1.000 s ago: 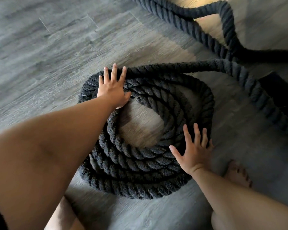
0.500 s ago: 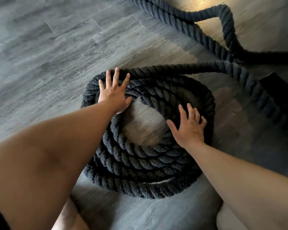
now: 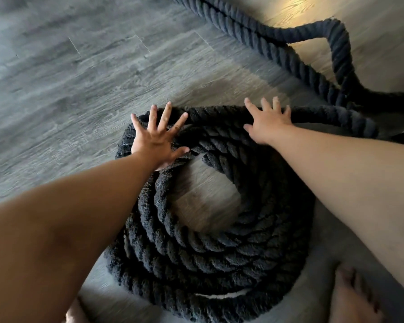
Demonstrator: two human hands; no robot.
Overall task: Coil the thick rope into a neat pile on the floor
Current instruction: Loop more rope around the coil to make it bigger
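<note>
Now the rope (image 3: 208, 248) coil's far edge is being pressed by left hand (image 3: 158, 138) and right hand (image 3: 267, 123), grips spread flat; loose length likely being wound on next.

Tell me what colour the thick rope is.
Dark charcoal, nearly black, with a twisted-strand pattern; the rope shows in the head view.
</note>
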